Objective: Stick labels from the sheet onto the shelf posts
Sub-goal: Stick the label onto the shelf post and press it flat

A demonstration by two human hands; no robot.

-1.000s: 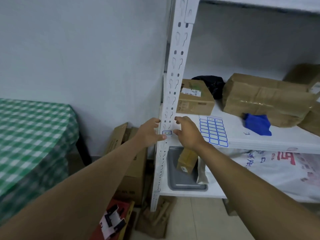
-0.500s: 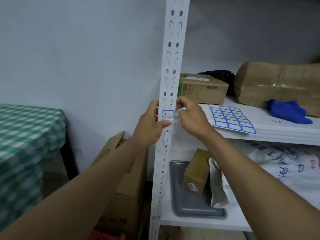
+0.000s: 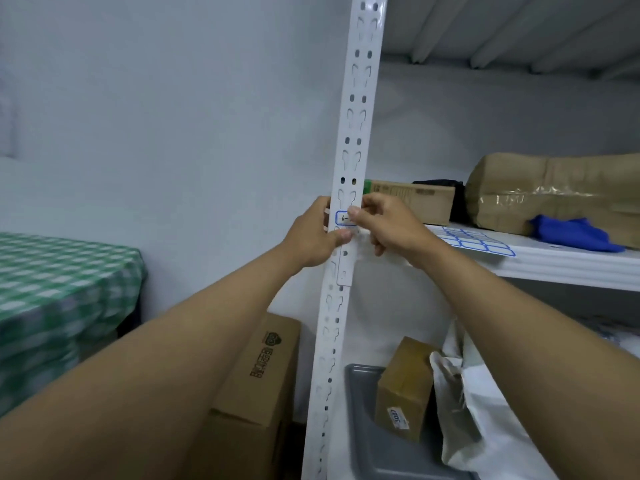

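the blue-bordered label sits flat on the front face of the white slotted shelf post, level with the edge of the shelf board, its long side running across the post while the post itself runs upright. the right hand is the nearer one: its thumb tip covers the label's right end, pinned against the metal, so only the left part with a handwritten "6-" shows. the left hand wraps the post's left edge, thumb laid across the face just below the label, gripping the post, not the sticker. the press looks like it needs to sweep leftward along the label. the label sheet lies on the shelf board to the right, nearer the right hand.
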